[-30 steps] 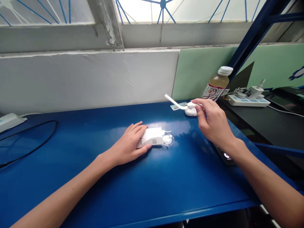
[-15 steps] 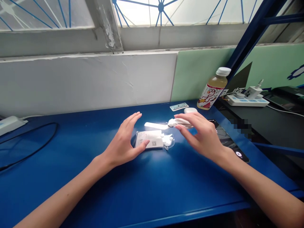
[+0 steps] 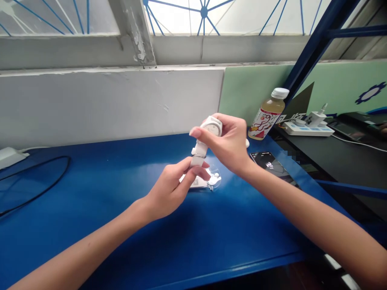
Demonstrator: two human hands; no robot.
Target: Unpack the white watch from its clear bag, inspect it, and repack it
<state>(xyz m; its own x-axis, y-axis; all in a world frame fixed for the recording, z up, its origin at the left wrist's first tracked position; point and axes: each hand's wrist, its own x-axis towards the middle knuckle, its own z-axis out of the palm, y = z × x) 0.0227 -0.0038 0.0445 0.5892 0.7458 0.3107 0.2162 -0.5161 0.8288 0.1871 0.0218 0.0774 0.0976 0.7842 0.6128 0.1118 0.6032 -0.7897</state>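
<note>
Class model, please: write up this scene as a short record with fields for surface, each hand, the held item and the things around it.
Surface: blue desk
Held item: white watch, raised above the desk
Right hand: grips the watch at its round case
Left hand: pinches the lower end of the strap
Below the watch: white packet, partly hidden by the left hand
Right side: phone, partly hidden by the right forearm
Back right: bottle with white cap
Left side: black cable

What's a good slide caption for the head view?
Left hand and right hand hold a white watch above a blue table.
</note>
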